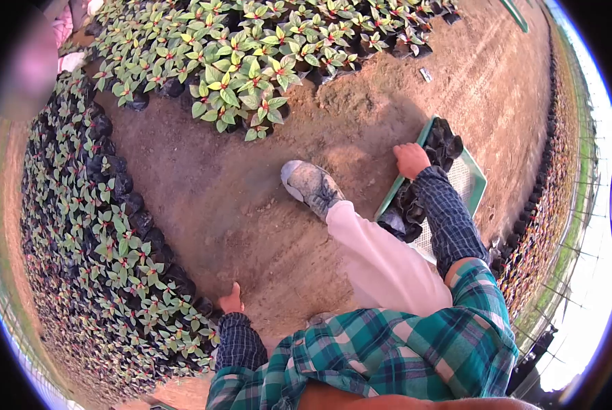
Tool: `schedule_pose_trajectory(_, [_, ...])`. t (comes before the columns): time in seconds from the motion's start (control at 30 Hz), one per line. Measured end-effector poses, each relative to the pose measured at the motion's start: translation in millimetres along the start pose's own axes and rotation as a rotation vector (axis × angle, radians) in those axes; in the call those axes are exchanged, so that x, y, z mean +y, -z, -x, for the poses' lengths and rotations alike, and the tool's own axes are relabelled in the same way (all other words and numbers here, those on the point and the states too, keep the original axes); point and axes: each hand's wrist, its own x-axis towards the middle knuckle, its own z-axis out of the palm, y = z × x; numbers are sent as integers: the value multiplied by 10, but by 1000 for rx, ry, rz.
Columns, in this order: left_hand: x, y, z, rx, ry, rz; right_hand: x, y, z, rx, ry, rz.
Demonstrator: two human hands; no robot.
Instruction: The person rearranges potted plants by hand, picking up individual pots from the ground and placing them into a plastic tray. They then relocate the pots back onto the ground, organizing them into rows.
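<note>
My right hand [412,161] is closed on the near long rim of a green crate [482,186] with a pale mesh bottom. Crumpled black plastic nursery bags [444,145] lie inside it along that rim, some partly behind my right sleeve. My left hand [231,301] hangs low beside the edge of the left plant block, holding nothing that I can see. One of its digits points outward; the others are partly hidden. Closest to it are potted seedlings [145,270] with green leaves and reddish centres, in black bags.
Another block of seedlings [241,75] fills the top of the view. Bare soil [203,178] lies between the blocks, with my shoe [313,186] on it. A long row of plants [545,184] runs down the right side. Pink cloth [63,26] shows at top left.
</note>
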Motion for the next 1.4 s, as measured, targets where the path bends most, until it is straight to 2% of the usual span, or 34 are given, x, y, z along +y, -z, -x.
schedule_pose_trajectory(0.1, [-78, -9, -91, 34, -39, -68, 682, -211, 73, -125, -185, -177])
schedule_pose_trajectory(0.13, [-47, -15, -94, 47, -11, -41, 715, -179, 92, -42, -213, -101])
schedule_pose_trajectory(0.2, [-17, 51, -101, -69, 3, -193, 547, -21, -33, 92, -211, -13])
schedule_pose_trajectory(0.23, [-144, 52, -218, -67, 22, -171, 359, 46, -176, 142, -230, -158])
schedule_pose_trajectory(0.27, [-327, -7, -403, -7, -56, -182, 112, 103, -325, 189, -251, -304])
schedule_pose_trajectory(0.3, [-455, -36, -509, 52, -135, -195, -119, 112, -480, 220, -152, -389])
schedule_pose_trajectory(0.33, [-489, -33, -538, 50, -123, -177, -403, 139, -628, 252, -53, -474])
schedule_pose_trajectory(0.37, [-492, -41, -562, 61, -84, -237, -858, 520, -696, 241, 57, -555])
schedule_pose_trajectory(0.4, [-478, -48, -548, 64, -72, -275, -1133, 627, -834, 271, 227, -548])
schedule_pose_trajectory(0.47, [-500, -83, -547, 72, -56, -305, -1641, 922, -1024, 232, 354, -515])
schedule_pose_trajectory(0.57, [-526, -86, -589, 171, -83, -309, -2037, 1158, -1318, 299, 434, -351])
schedule_pose_trajectory(0.6, [-390, -78, -452, 137, -37, -364, -2124, 1201, -1425, 310, 470, -363])
schedule_pose_trajectory(0.67, [-80, -20, -84, 124, 33, -396, -2082, 1225, -1615, -16, 366, -274])
schedule_pose_trajectory(0.73, [190, 41, 226, 126, -24, -419, -1994, 994, -1824, 97, 445, -202])
schedule_pose_trajectory(0.87, [282, 48, 326, 129, 17, -426, -2088, 1011, -1897, 73, 407, -212])
schedule_pose_trajectory(0.93, [231, 22, 257, 137, -7, -429, -2119, 875, -1863, 244, 538, -416])
schedule_pose_trajectory(0.97, [202, 5, 227, 139, 12, -414, -2152, 788, -1812, 209, 460, -410])
schedule_pose_trajectory(1.0, [165, -14, 206, 141, -1, -395, -2207, 791, -1715, 198, 486, -402])
schedule_pose_trajectory(1.07, [131, -24, 218, 145, 9, -362, -2323, 824, -1492, 178, 410, -467])
schedule_pose_trajectory(1.2, [146, -56, 224, 192, 25, -377, -2532, 955, -1371, 125, 496, -529])
schedule_pose_trajectory(1.27, [170, -80, 232, 203, 44, -396, -2652, 1051, -1408, 203, 702, -423])
schedule_pose_trajectory(1.3, [188, -63, 259, 196, 46, -393, -2735, 1082, -1409, 196, 732, -418])
schedule_pose_trajectory(1.37, [205, -89, 273, 220, 71, -370, -2918, 1119, -1454, -113, 595, -575])
schedule_pose_trajectory(1.4, [202, -109, 272, 239, 66, -365, -3040, 1199, -1456, -128, 631, -560])
